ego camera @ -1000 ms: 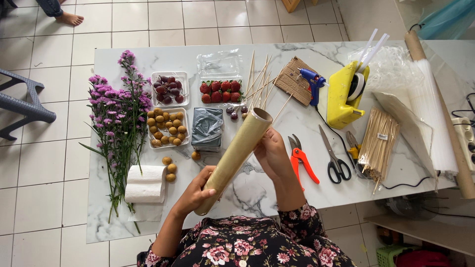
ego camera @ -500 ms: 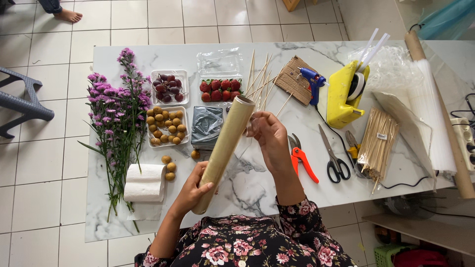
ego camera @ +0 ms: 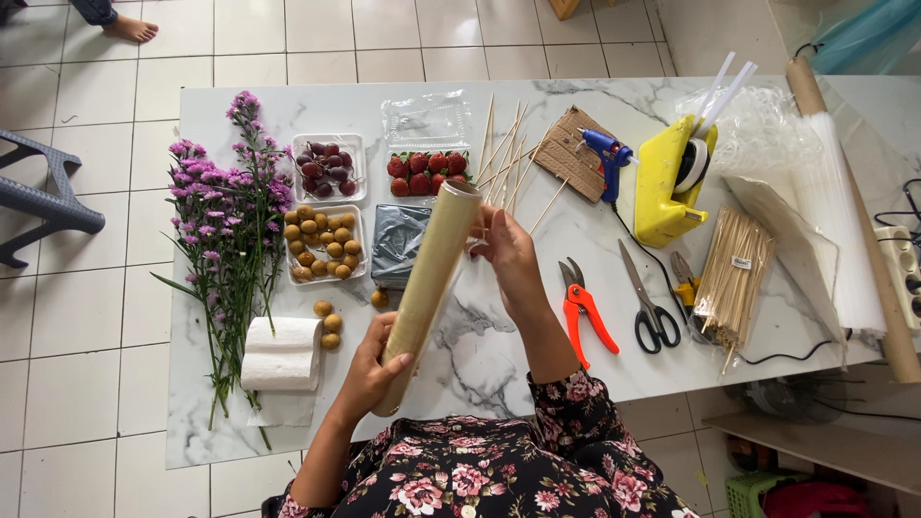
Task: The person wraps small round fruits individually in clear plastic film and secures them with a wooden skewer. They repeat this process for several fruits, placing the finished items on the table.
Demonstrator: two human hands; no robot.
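My left hand (ego camera: 376, 363) grips the lower end of a long roll of clear wrap on a tan cardboard tube (ego camera: 429, 283), held tilted above the white marble table (ego camera: 499, 355). My right hand (ego camera: 506, 251) is at the roll's upper end, fingers pinching at the edge of the film. Behind the roll lie a dark grey foil pack (ego camera: 398, 245), a tray of strawberries (ego camera: 427, 171) and a bunch of thin wooden skewers (ego camera: 508, 158).
Purple flowers (ego camera: 225, 225) and a paper towel roll (ego camera: 283, 355) lie at the left. Trays of dark fruit (ego camera: 326, 165) and small brown fruit (ego camera: 321, 245) sit nearby. Orange pruners (ego camera: 580, 307), scissors (ego camera: 650, 302), a blue glue gun (ego camera: 606, 153), a yellow tape dispenser (ego camera: 667, 182) and a skewer bundle (ego camera: 734, 278) lie at the right.
The roll has swung a little more upright and to the left. My right hand slid from the roll's middle up to its top end.
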